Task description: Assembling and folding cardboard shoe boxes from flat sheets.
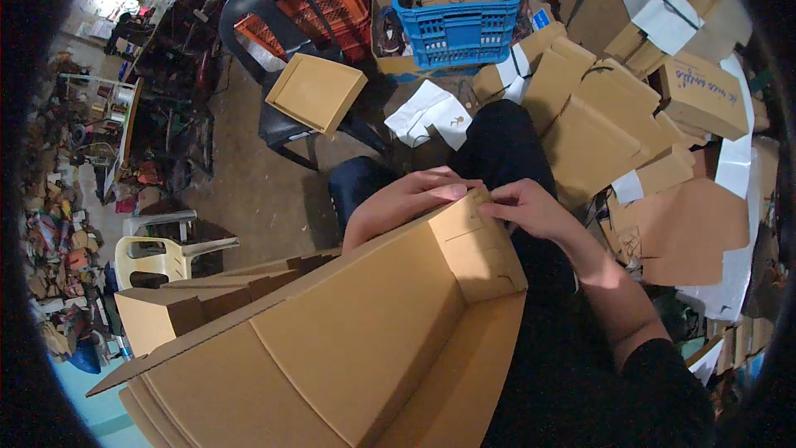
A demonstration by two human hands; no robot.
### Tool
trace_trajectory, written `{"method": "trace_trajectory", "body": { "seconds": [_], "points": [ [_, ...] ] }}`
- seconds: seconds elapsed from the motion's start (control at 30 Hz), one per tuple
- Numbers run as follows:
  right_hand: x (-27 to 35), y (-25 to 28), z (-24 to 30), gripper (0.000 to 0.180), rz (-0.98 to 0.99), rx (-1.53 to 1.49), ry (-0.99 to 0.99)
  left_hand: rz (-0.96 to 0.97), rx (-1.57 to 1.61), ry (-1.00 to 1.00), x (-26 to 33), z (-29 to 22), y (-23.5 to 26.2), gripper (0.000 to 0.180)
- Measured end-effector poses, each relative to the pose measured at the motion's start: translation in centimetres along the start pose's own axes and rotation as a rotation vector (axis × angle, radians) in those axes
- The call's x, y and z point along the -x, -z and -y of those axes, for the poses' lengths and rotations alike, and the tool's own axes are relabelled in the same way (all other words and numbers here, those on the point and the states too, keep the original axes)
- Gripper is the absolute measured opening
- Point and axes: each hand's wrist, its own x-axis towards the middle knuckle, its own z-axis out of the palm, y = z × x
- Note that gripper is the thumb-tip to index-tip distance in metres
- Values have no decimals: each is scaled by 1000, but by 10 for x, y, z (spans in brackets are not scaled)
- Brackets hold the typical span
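Observation:
Across my lap lies a brown cardboard box [356,323], partly folded up, its long side panel stretching toward the lower left. Its far end panel [477,253] stands raised, with slits and a small curved cut. My left hand [410,197] grips the upper edge near the far corner, its thumb over the rim and part of the fingers hidden behind the cardboard. At the same corner, my right hand [524,206] pinches the top of the end panel between thumb and fingers. The two hands nearly meet there.
A shallow cardboard lid [317,91] rests on a black plastic chair [269,21]. Beyond stands a blue crate [460,21] of shoes. Flattened cardboard [597,124] piles up at right. Left are more folded boxes [157,319], a cream chair [153,261] and heaped scraps [62,241].

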Motion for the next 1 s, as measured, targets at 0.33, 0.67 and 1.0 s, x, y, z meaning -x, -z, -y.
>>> {"method": "trace_trajectory", "body": {
  "seconds": [0.33, 0.67, 1.0],
  "points": [
    [1, -12, 6, 32, -276, 360, 125, 38, -82, -105, -3, 4, 1, 52],
    [-1, -14, 5, 30, -263, 307, 84, -12, -100, -18, -3, -3, -4, 54],
    [-7, -11, -9, 30, -214, 194, 95, -63, -55, 49, -4, -4, -7, 51]
  ]
}}
